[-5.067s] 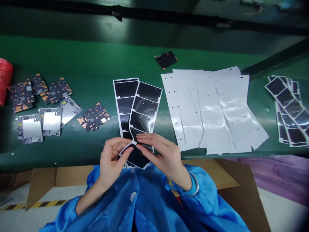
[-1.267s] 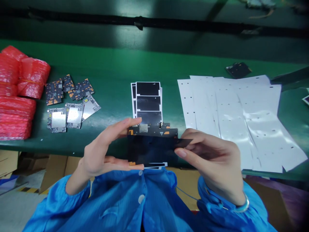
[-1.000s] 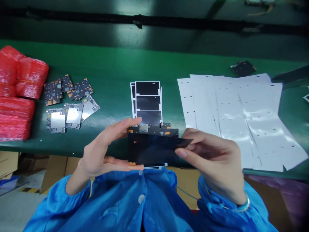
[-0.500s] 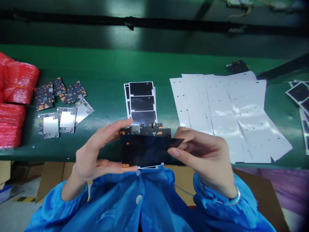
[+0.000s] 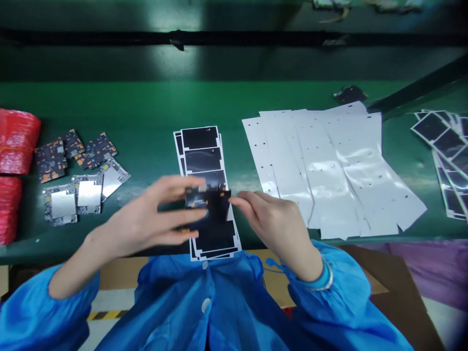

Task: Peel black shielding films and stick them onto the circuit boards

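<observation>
A dark circuit board [image 5: 215,207] with small orange patches is held above a stack of black sticker sheets with white borders [image 5: 202,158]. My left hand [image 5: 157,214] grips the board from its left side, fingers along the top and over the face. At the board's right edge, my right hand [image 5: 268,212] pinches with thumb and fingertips. Smooth black covers much of the board's face; whether that is the black film lying on it, I cannot tell. Blur hides the fine detail of the board.
Dark circuit boards [image 5: 51,158] and boards with silver plates [image 5: 89,194] lie on the left, beside red bubble-wrap bundles [image 5: 18,141]. White backing sheets [image 5: 329,170] spread on the right. More black sticker sheets [image 5: 448,141] lie at far right, and another dark board [image 5: 350,94] at the back.
The black film in my right hand no longer shows as a separate sheet. My right hand has moved left to the board's edge, and the board is turned and slightly higher.
</observation>
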Available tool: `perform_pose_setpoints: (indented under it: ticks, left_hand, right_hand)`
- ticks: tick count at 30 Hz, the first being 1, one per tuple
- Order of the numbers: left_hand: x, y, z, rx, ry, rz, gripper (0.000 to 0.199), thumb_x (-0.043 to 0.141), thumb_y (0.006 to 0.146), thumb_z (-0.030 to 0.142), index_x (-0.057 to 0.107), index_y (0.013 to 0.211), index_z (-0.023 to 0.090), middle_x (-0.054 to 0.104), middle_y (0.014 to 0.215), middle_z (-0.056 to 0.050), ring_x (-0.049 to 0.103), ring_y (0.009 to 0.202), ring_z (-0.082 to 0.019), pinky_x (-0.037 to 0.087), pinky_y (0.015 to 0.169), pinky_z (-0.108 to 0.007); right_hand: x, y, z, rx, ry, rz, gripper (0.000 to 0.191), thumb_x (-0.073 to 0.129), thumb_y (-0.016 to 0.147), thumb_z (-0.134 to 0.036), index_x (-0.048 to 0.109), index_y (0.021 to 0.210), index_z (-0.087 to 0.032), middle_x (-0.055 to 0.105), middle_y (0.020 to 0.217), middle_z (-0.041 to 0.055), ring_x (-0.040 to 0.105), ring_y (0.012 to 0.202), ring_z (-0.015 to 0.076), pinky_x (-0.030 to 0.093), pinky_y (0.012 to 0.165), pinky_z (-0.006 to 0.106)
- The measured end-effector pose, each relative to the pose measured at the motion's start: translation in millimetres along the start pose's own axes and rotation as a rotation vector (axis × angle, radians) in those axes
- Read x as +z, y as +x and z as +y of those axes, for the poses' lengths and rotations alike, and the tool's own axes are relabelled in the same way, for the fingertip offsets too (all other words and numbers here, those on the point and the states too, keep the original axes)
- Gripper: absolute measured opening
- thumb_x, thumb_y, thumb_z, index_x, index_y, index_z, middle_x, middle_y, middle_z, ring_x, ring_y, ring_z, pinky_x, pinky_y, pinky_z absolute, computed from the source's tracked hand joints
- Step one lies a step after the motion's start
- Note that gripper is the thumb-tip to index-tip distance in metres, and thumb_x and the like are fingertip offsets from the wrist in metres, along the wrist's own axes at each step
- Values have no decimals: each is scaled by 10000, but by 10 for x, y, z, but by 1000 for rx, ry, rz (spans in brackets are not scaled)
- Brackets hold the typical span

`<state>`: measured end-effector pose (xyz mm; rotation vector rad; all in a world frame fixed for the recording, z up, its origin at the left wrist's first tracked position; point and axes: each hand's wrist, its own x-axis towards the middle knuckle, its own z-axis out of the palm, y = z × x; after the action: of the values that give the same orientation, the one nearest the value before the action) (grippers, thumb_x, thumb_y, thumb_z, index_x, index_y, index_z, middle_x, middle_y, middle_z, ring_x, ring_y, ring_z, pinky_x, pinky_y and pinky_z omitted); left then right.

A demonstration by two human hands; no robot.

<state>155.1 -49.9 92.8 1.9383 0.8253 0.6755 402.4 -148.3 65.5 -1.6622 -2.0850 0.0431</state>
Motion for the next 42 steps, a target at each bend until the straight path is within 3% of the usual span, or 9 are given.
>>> perform_pose_setpoints:
  ticks: [3, 5, 8, 12, 15, 18, 27, 37, 42]
  left_hand:
    - [-180, 590, -150, 145, 271, -38, 389, 645, 964, 512, 740, 1157, 189, 522, 1539, 31, 501, 1447, -296, 388, 1259, -448]
    - [-252, 900, -329, 50, 413, 24, 617, 560, 961, 626, 641, 1245, 84, 371, 1625, 24, 277, 1544, -398, 261, 1297, -486]
    - [-229, 970, -577, -62, 454, 82, 744, 588, 906, 716, 573, 1332, 106, 237, 1694, -56, 118, 1586, -457, 247, 1299, -551]
    - [-32, 423, -567, -130, 499, -3, 527, 618, 943, 622, 653, 1214, 171, 556, 1402, -165, 542, 1366, -377, 453, 1157, -559]
    - [192, -35, -429, -218, 456, -92, 411, 524, 1010, 558, 677, 1056, 179, 651, 1025, -89, 645, 1010, -272, 550, 967, -467]
    - [459, -283, -389, -266, 291, -43, 340, 581, 994, 496, 670, 1134, 199, 647, 1048, -73, 628, 980, -238, 550, 921, -404]
    - [866, -368, -361, -366, -255, 286, 191, 673, 946, 392, 687, 906, 206, 591, 818, -20, 575, 765, -163, 493, 702, -286]
    - [891, -436, -233, -169, -26, 299, 101, 612, 984, 216, 695, 926, 209, 494, 757, 20, 487, 651, -111, 407, 603, -242]
    - [879, -408, -239, -54, 42, 279, 98, 600, 982, 173, 692, 966, 206, 531, 779, 14, 515, 685, -122, 417, 630, -250]
  right_hand:
    - [234, -49, 73, -96, 2, -87, 607, 623, 926, -628, 750, 1155, -81, 810, 1011, 191, 797, 914, 316, 655, 717, 384]
    - [432, -110, 68, -187, 56, -185, 912, 745, 795, -668, 572, 1444, -52, 607, 1468, 262, 594, 1365, 431, 560, 1083, 562]
    - [685, -219, 43, -147, 134, -227, 1114, 776, 801, -595, 276, 1628, -40, 410, 1612, 285, 369, 1528, 426, 415, 1211, 618]
    - [804, -281, 46, -77, 230, -144, 996, 689, 940, -382, 68, 1679, -139, 498, 1578, 198, 449, 1494, 333, 456, 1214, 535]
    - [819, -261, 52, -47, 230, -64, 827, 649, 976, -266, 206, 1669, -179, 595, 1499, 159, 559, 1411, 315, 511, 1182, 495]
    - [839, -242, 46, -28, 239, 23, 611, 554, 1012, -125, 414, 1600, -210, 688, 1397, 108, 649, 1320, 276, 551, 1153, 442]
    - [550, -149, -95, -61, 433, 96, 380, 644, 993, -245, 664, 1368, -185, 756, 1288, 141, 709, 1245, 267, 624, 1039, 472]
    - [351, 171, -106, -368, 222, 64, 223, 546, 1021, -117, 758, 962, -155, 829, 976, 92, 786, 924, 223, 644, 825, 392]
    - [354, 182, -135, -307, 242, 90, 175, 575, 988, -98, 708, 889, -154, 795, 838, 77, 753, 801, 205, 605, 743, 355]
